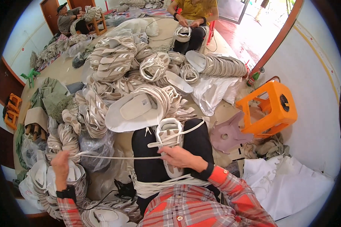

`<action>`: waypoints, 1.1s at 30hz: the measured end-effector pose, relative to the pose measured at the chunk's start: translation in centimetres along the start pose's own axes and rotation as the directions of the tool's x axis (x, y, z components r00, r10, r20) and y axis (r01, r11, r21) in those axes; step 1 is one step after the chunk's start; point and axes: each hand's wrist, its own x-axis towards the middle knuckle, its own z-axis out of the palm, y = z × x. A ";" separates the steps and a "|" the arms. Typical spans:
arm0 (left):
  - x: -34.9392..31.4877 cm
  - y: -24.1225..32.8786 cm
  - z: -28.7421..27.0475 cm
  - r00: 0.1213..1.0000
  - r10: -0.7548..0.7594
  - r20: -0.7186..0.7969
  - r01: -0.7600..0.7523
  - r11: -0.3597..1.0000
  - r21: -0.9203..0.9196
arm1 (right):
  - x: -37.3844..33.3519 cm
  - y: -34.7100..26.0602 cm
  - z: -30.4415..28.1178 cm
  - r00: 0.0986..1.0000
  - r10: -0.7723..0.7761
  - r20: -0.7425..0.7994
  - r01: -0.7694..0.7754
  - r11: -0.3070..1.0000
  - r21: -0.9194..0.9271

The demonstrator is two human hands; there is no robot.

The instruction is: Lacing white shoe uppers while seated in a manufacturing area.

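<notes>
A person in a red-and-grey plaid shirt sits with a beige-and-white shoe upright between black-trousered thighs, its toe end pointing toward the lap. The left hand, well out to the side, is closed around a pale shoelace, which runs taut across to the shoe. The right hand lies over the shoe, fingers bent beside the lacing; whether they pinch the lace or merely press on the shoe cannot be told. Another length of lace loops above the shoe's opening, and a bundle of laces lies across the lap. Just beyond the knees, nested shoe parts lean before a large heap of shoe uppers. To the right stand an orange stool and, near the doorway, a green bottle. Across the heap, a co-worker in a mustard top holds another shoe in both hands.
</notes>
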 end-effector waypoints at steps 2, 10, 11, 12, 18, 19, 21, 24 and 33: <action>-2.1 -2.7 -3.7 0.994 -0.109 -0.031 0.109 0.994 0.014 | 2.2 -0.8 1.5 0.972 -0.049 0.229 0.060 0.997 -0.041; -20.8 -15.7 -15.1 0.840 -0.543 0.017 0.503 0.790 0.350 | 0.4 -2.4 -3.0 0.962 0.195 0.191 -0.234 0.950 0.206; -21.7 -15.6 -14.7 0.809 -0.588 -0.020 0.546 0.737 0.400 | 0.0 -2.3 -3.5 0.970 0.164 0.181 -0.198 0.961 0.192; -22.2 -15.0 -14.2 0.776 -0.629 -0.055 0.582 0.679 0.448 | -0.5 -1.8 -3.5 0.976 0.134 0.173 -0.166 0.969 0.183; -19.1 -12.6 -9.2 0.838 -0.525 -0.151 0.359 0.321 0.877 | -1.9 -3.5 -0.8 0.779 -0.268 0.567 0.379 0.921 -0.086; -18.4 -14.0 -7.6 0.646 -0.716 -0.263 0.688 0.398 0.607 | -2.0 -3.5 1.5 0.687 -0.344 0.641 0.514 0.853 -0.094; -18.9 -16.7 -6.2 0.259 -0.959 -0.118 0.929 0.281 -0.242 | -2.2 -7.1 5.6 0.486 -0.373 0.790 0.687 0.722 -0.082; -14.1 -16.8 -1.5 0.371 -0.883 0.288 0.349 -0.155 -0.924 | -3.4 -5.7 11.9 0.374 -0.858 0.352 0.784 0.495 0.375; 0.7 19.1 12.1 0.718 -0.144 0.680 0.694 0.217 -0.687 | -3.1 0.3 5.2 0.999 -0.006 -0.035 0.005 1.000 -0.021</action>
